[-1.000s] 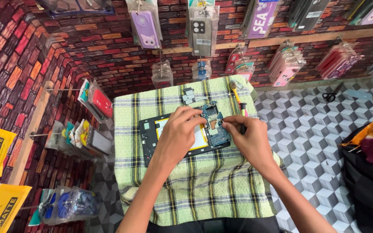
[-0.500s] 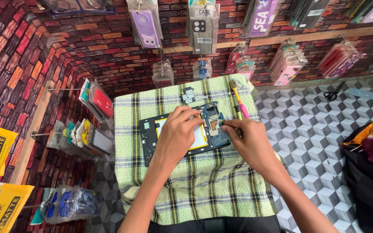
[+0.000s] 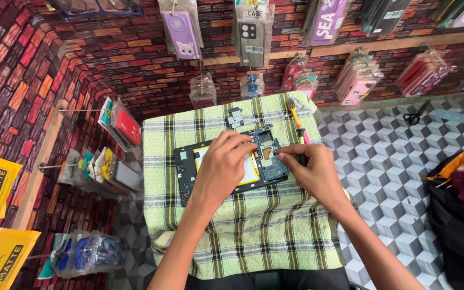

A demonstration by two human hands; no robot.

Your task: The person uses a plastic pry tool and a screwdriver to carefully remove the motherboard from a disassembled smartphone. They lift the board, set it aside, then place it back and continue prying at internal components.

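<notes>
On the green checked cloth [image 3: 232,236] the opened phone [image 3: 232,166] stayed in the middle, while our left hand [image 3: 222,167] kept pressing it with bent fingers and our right hand [image 3: 311,174], since a moment ago, shifted its pinched thin tool [image 3: 291,157] slightly toward the circuit board [image 3: 268,156].

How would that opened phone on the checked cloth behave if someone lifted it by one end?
The opened phone looks thin and flat, so probably light and fairly stiff. Its back is off, with circuit board and yellow battery exposed, so likely fragile; loose parts might shift. The left hand rests on it, and the checked cloth beneath should limit sliding.
</notes>
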